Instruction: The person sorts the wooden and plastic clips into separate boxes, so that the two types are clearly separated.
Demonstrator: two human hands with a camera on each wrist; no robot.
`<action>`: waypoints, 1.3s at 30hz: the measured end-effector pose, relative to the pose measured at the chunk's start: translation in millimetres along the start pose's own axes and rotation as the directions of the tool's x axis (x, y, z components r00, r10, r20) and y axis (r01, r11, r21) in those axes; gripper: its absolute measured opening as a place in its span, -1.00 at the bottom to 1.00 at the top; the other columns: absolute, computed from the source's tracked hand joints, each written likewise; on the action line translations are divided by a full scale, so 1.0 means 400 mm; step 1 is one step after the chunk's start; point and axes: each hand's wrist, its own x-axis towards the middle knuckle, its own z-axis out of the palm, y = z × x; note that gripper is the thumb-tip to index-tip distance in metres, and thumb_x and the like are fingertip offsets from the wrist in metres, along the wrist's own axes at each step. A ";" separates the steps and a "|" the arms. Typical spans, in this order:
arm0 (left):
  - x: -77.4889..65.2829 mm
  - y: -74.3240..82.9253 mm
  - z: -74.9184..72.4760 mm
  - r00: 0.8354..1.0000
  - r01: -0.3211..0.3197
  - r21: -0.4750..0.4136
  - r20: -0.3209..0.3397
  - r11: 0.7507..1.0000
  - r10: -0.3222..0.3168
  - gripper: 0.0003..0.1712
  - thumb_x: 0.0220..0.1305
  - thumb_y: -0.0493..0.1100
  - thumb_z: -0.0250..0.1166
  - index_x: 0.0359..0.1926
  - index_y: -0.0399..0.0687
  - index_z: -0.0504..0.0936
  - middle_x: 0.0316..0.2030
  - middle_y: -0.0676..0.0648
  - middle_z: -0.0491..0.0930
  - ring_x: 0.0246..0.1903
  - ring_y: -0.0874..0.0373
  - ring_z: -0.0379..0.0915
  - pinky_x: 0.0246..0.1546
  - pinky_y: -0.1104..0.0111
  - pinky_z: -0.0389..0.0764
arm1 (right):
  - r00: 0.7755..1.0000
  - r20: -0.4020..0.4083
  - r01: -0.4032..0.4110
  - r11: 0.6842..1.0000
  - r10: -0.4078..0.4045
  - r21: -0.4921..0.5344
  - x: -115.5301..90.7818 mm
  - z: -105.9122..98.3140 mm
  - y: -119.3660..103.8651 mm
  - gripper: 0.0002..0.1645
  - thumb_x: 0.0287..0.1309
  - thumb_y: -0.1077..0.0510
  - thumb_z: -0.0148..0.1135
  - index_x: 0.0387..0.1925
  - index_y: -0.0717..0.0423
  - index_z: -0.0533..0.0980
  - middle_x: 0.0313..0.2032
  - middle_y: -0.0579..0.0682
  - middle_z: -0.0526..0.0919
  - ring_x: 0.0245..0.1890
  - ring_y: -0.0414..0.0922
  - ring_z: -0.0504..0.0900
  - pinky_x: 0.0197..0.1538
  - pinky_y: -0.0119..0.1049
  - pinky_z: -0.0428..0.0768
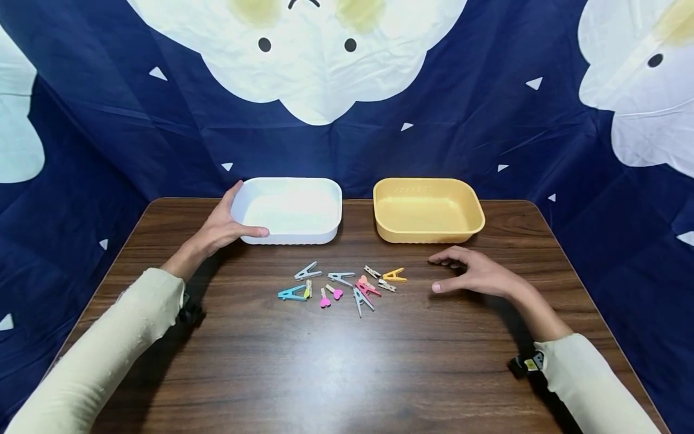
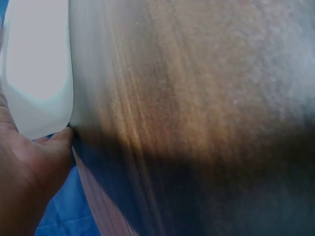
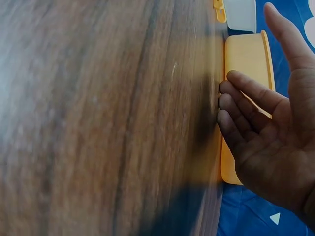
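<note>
The white container (image 1: 290, 211) stood at the far edge of the wooden table (image 1: 336, 361), left of centre. Its long axis ran left to right, parallel to that edge, with its opening facing up. The left hand (image 1: 225, 223) gripped its left end, the thumb lying along the near wall. The body was smooth and rectangular with rounded corners; the pale interior floor was visible.

The yellow container (image 1: 428, 211) stood to the right, apart from the white unit, in the same alignment. It was of similar shape, its opening also upward and its yellow floor visible.

The right hand (image 1: 474, 271) was relaxed and ungripped, thumb apart from the lightly bent fingers, positioned in front of the yellow container's near right side.

A loose group of clothes pegs (image 1: 367, 289) lay on the table in front of the containers. At the left, the blue peg (image 1: 286, 294) had its spread ends directed right. The yellow peg (image 1: 391, 276), at the right, was similarly directed. Two small pegs carried pink hearts (image 1: 325, 302).
</note>
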 end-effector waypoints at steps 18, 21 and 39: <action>0.000 -0.009 0.002 1.000 -0.001 -0.007 0.019 1.000 0.001 0.81 0.09 0.01 0.83 0.86 0.16 -0.49 0.87 -0.20 -0.40 0.84 -0.29 -0.34 0.80 -0.30 -0.14 | 0.994 -0.010 0.106 0.994 -0.106 0.035 0.028 0.041 -0.014 -0.24 0.22 -0.10 0.74 0.41 -0.09 0.69 0.34 -0.03 0.76 0.33 -0.01 0.66 0.42 -0.13 0.61; 0.002 -0.008 0.002 1.000 0.008 -0.016 0.021 1.000 -0.008 0.81 0.10 0.01 0.83 0.86 0.20 -0.49 0.87 -0.16 -0.41 0.84 -0.25 -0.37 0.81 -0.28 -0.16 | 0.993 -0.006 0.121 0.990 -0.121 0.070 0.037 0.049 -0.018 -0.26 0.20 -0.05 0.76 0.38 -0.06 0.70 0.31 -0.03 0.79 0.32 0.00 0.68 0.41 -0.21 0.61; 0.002 0.001 0.002 0.999 0.031 0.013 0.029 0.999 -0.032 0.82 0.10 0.06 0.83 0.85 0.25 -0.51 0.87 -0.15 -0.43 0.85 -0.25 -0.40 0.81 -0.28 -0.17 | 0.982 -0.041 0.188 0.976 -0.185 0.110 0.105 0.083 -0.045 -0.64 0.43 0.18 0.57 0.20 0.07 0.79 -0.11 -0.05 0.84 -0.10 -0.24 0.71 0.02 -0.42 0.66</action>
